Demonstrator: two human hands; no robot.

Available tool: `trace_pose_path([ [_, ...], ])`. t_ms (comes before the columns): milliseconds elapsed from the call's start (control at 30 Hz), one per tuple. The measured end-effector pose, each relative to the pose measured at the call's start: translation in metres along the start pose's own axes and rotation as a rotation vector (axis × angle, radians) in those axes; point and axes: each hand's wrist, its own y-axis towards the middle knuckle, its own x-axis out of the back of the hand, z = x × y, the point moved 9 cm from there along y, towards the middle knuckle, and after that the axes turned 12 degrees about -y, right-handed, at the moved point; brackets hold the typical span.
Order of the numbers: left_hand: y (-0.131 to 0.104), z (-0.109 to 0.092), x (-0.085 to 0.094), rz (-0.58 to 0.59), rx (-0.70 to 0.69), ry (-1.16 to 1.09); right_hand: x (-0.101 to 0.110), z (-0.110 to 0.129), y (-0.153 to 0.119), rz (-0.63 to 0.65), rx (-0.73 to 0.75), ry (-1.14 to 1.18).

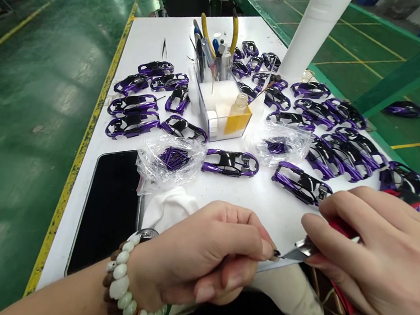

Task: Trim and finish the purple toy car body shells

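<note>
While our left hand [224, 252] pinches a small dark piece [276, 253]: fingers closed on it, piece poking just past the fingertips, low over the near table edge; its exact shape is too small to tell.
Red-handled tool [306, 247]: clamped in our right hand [379, 244], thin metal blade aimed left at the piece; touching or just short of it, we cannot tell.
Hand spacing: apart, with only blade and piece between them.
Blade control: we'd use short, light strokes, since a hard push could slip into the left fingertips.
Pinch: we'd hold the piece firmly but leave its working end exposed; too tight might flick it away, and something that small would be hard to find.
Steadying: bracing both wrists would probably help; the bracelet [122, 289] might snag.
Car shells: one purple-black shell [302, 185] lies just beyond the right hand, another [229, 163] between the bags; more in groups on both sides. Glossy, so we'd guess a stray blade marks them.
Bags: left plastic bag [174, 161] and right plastic bag [277, 146], both with purple bits inside.
Left side: dark-screened device [105, 205] flat, white cloth [170, 207] beside it.
Caddy [229, 125]: mid-table, with yellow-handled pliers [236, 33] and a small bottle [240, 104].
Reach hazard: tall white bottle [313, 29] leans in view, behind the shells at right.
</note>
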Motion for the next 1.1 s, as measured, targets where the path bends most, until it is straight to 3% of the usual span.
trace_pose_path([
  [267,-0.001,0.000,-0.001,0.004,0.004,0.017,0.008,-0.009,-0.006,-0.119,-0.081,0.123],
  [400,0.000,0.000,0.000,-0.004,0.010,0.040,0.004,-0.011,-0.005,-0.073,-0.069,0.269],
  [733,0.001,0.000,-0.002,0.014,0.021,0.067,0.004,-0.009,0.002,-0.053,-0.028,0.208],
  [967,-0.002,-0.003,0.001,-0.053,-0.016,0.146,0.005,-0.010,0.000,-0.063,-0.055,0.189],
  [1100,-0.008,-0.010,0.003,-0.184,-0.128,0.300,0.008,-0.011,-0.002,-0.051,-0.080,0.095],
])
